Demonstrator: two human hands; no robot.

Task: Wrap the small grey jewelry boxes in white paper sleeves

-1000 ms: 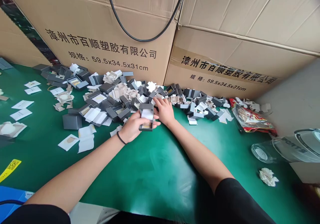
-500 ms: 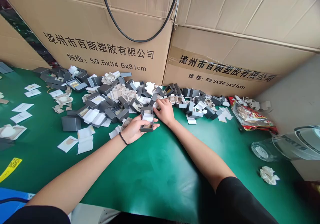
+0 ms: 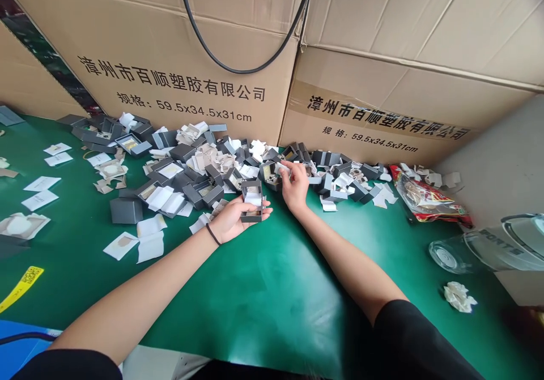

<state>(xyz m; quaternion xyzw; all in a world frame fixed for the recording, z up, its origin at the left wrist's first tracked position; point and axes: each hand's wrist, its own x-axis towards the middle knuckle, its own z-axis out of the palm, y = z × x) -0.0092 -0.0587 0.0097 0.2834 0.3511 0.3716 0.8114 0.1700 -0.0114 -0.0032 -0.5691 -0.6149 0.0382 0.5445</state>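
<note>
My left hand (image 3: 232,218) is closed around a small dark grey gift box (image 3: 252,216), which stands open with white paper and something pale inside. Just to its right, my right hand (image 3: 296,186) pinches a small white piece (image 3: 281,167), apparently paper, over the front of the pile. Right under those fingertips lies another open grey box (image 3: 272,175) with a yellowish inside. Behind both hands spreads a heap of opened grey boxes (image 3: 204,193), white paper slips and beige inserts.
Large cardboard cartons (image 3: 182,46) wall off the back of the green table (image 3: 276,300). A black cable (image 3: 238,71) hangs in front of them. To the right are a red food packet (image 3: 429,199), a clear bottle (image 3: 480,250) and crumpled paper (image 3: 459,297). Loose white cards (image 3: 121,246) lie at left.
My right hand has drawn back to the right from the pile and now has a small white piece in its fingertips. My left hand keeps the grey box almost in place.
</note>
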